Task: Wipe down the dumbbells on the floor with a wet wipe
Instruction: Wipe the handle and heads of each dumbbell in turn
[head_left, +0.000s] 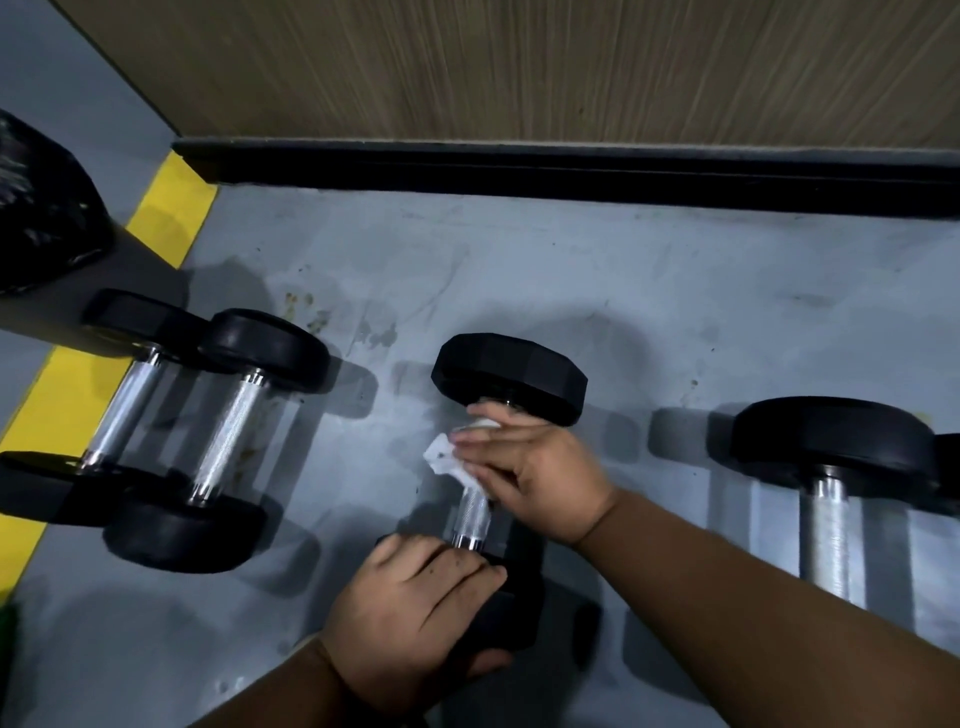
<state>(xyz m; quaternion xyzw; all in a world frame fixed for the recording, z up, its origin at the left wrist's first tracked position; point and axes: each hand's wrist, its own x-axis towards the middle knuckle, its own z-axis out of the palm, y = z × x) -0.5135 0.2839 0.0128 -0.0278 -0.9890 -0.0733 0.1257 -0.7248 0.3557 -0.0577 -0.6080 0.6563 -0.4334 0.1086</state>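
A black hexagonal-headed dumbbell with a knurled chrome handle (493, 457) is lying on the grey floor (519, 286). The left hand (410, 613) is gripping its near head, fingers (457, 566) curled over. The right hand (535, 473) is holding a crumpled white wet wipe (447, 460) around the handle.

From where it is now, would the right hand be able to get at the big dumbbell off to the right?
Probably yes. The right hand holds the wet wipe on the middle dumbbell, and only bare floor lies between it and the large dumbbell, whose handle lies uncovered.
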